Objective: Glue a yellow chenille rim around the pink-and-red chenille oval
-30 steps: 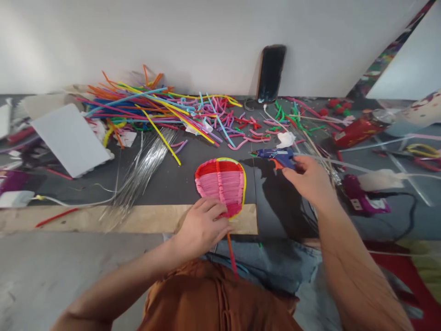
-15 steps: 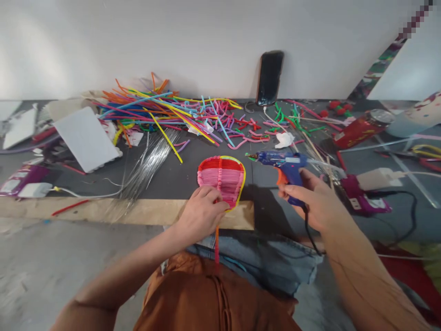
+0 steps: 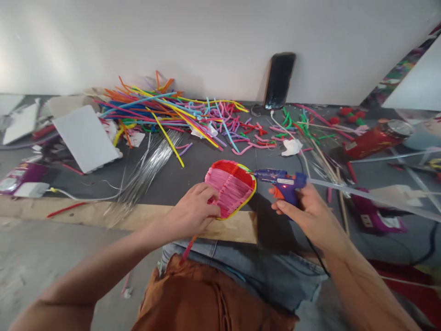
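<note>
My left hand point(image 3: 195, 209) grips the lower left edge of a pink and red pipe-cleaner panel point(image 3: 231, 188) with a yellow rim along its right side. An orange-red strand point(image 3: 189, 248) hangs below that hand toward my lap. My right hand point(image 3: 312, 209) is wrapped around the handle of a blue glue gun point(image 3: 285, 181) with an orange trigger. The gun points left, its nozzle at the panel's upper right rim; whether it touches I cannot tell. A clear glue stick point(image 3: 344, 187) juts from the gun's back.
Loose coloured pipe cleaners point(image 3: 148, 110) lie heaped at the back, beside a bundle of thin wires point(image 3: 148, 170). A phone point(image 3: 279, 80) leans on the wall. On the right are a red can point(image 3: 382, 138) and a purple power strip point(image 3: 377, 216); a white card point(image 3: 84, 140) lies left.
The panel has turned, its bottom swinging left, and shifted right. The glue gun's nozzle has come down from above right to the panel's rim. Its glue stick now shows longer behind it.
</note>
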A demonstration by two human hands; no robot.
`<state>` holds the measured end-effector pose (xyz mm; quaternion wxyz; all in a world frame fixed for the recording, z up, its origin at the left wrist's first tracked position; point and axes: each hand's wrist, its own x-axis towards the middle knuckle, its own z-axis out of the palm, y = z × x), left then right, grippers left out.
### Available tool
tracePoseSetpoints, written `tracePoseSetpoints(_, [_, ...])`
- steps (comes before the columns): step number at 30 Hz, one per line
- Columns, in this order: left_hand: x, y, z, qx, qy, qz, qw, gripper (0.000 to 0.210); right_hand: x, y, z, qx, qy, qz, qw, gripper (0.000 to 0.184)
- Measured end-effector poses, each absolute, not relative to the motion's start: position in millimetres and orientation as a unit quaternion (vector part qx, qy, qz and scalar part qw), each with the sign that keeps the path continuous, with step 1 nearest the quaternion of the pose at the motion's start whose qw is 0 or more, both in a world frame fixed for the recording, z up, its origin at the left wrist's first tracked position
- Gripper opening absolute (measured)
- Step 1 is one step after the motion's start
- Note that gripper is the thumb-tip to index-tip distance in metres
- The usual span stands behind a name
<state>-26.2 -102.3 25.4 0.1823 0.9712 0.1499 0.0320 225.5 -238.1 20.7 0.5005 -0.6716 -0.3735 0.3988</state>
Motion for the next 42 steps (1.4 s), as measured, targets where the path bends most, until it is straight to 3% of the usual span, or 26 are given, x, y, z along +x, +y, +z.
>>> tracePoseSetpoints(4, [-30,-102,25,0.975,0.126,0.031,0.181,0.018,230,-225,20,-0.699,-0.408,0.342,0.476,0.04])
tracePoseSetpoints(9, [-36,-102,21,0.979,0.11,0.048,0.163,0.022,238,-218,21,-0.688,-0.4,0.359,0.488,0.026])
tracePoseSetpoints(20, [-36,-106,18,0.986,0.1,0.08,0.106,0.015,242,-238,12,-0.709,-0.407,0.347,0.46,0.025])
tracePoseSetpoints(30, [-9,-83,47,0.923,0.153,0.172,0.307,0.025,222,-269,18,-0.736,-0.42,0.286,0.448,0.036])
tracePoseSetpoints(33, [9,-73,60,0.914,0.113,0.146,0.361,0.028,215,-277,15,-0.734,-0.439,0.242,0.459,0.039])
tracePoseSetpoints(42, [34,-58,66,0.922,0.02,0.101,0.373,0.014,213,-287,14,-0.718,-0.529,0.185,0.414,0.033])
